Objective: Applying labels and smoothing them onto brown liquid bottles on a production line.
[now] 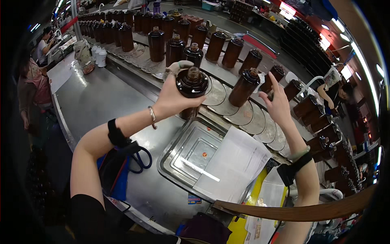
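My left hand is closed around a dark brown glass bottle. This bottle stands upright or slightly tilted above the near edge of the conveyor, its open neck facing up. My right hand is raised over the conveyor with its thumb and fingers apart, holding nothing that I can see. Just left of it another brown bottle stands on the overlapping round plates of the conveyor. Close behind my left hand are two more bottles, one of them partly hidden by my fingers.
A metal tray with white papers over it lies on the steel table. Blue-handled scissors are by my left forearm. A wooden strip crosses the lower right. Rows of bottles line the conveyor; other people work at both sides.
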`<state>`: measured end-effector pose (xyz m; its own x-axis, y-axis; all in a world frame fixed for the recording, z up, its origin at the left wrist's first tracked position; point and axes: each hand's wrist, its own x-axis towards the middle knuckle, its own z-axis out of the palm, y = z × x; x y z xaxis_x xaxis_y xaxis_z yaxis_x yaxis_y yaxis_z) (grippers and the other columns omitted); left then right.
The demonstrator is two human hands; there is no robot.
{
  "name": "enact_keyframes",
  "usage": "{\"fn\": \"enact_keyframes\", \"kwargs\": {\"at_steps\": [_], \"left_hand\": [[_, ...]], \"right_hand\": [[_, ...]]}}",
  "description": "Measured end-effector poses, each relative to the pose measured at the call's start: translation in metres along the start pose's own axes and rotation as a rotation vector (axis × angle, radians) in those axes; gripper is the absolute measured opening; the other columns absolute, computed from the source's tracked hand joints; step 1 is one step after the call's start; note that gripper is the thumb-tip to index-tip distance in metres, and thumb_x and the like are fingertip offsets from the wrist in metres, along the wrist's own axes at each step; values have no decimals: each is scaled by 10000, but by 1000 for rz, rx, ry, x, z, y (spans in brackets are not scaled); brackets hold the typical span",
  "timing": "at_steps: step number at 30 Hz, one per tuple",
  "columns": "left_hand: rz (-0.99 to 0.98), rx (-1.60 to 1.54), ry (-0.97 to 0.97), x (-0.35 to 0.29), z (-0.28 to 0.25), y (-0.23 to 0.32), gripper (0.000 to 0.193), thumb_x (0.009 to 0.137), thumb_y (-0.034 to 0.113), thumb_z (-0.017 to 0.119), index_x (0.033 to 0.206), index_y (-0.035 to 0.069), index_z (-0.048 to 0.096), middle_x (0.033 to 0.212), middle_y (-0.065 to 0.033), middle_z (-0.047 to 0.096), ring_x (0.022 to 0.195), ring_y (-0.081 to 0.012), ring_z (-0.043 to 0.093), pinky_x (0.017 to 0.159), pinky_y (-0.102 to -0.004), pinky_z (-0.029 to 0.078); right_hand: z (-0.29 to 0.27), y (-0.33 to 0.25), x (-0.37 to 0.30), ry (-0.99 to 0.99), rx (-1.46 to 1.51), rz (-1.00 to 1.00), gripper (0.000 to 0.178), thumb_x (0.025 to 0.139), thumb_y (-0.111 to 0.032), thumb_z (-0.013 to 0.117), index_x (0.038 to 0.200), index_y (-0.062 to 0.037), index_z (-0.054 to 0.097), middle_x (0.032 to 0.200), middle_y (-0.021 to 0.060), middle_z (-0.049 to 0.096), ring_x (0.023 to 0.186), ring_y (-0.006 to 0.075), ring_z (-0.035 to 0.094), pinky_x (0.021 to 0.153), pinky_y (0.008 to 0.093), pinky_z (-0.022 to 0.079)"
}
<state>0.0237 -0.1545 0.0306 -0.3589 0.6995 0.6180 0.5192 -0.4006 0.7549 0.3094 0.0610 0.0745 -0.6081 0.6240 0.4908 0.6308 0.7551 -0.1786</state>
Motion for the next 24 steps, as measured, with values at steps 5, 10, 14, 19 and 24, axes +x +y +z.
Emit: {"fn": "enact_keyframes", "kwargs": {"at_steps": [5,10,14,19,24], "left_hand": [[-148,68,-27,-55,-41,0,880,676,154,942,1381,33,430,1245,-102,591,1181,-183,614,1068,-327,487],[-271,60,28,-86,-53,3,908,679,87,925,1429,28,418,1260,-90,596,1199,-186,611,1089,-344,480],[-199,51,31,-107,-46,-4,931,697,56,914,1453,41,370,1261,-92,581,1180,-179,614,1075,-340,491],[-335,-2,86,-131,-83,-2,1022,691,96,963,1493,33,333,1358,-126,538,1239,-205,583,1098,-360,476],[-40,323,138,-123,-70,29,1079,754,263,950,1581,23,300,1570,-163,414,1461,-285,406,1224,-442,301]], "right_hand": [[33,4,19,35,-123,-40,774,911,-350,789,1568,-182,416,1237,181,645,1028,376,708,814,462,579],[15,4,10,71,-141,10,632,761,-321,904,1262,-73,609,1166,107,708,1008,352,715,819,458,563],[-4,12,-19,10,-193,199,627,688,-362,940,1142,-42,650,1194,109,701,1086,346,694,881,463,546],[-9,-11,-68,89,-53,127,544,695,-289,935,1095,-29,673,1291,102,656,1062,340,693,868,445,548],[-202,-40,-191,73,-113,23,514,637,-111,942,1013,18,616,1281,122,643,1088,345,679,891,395,547]]}}
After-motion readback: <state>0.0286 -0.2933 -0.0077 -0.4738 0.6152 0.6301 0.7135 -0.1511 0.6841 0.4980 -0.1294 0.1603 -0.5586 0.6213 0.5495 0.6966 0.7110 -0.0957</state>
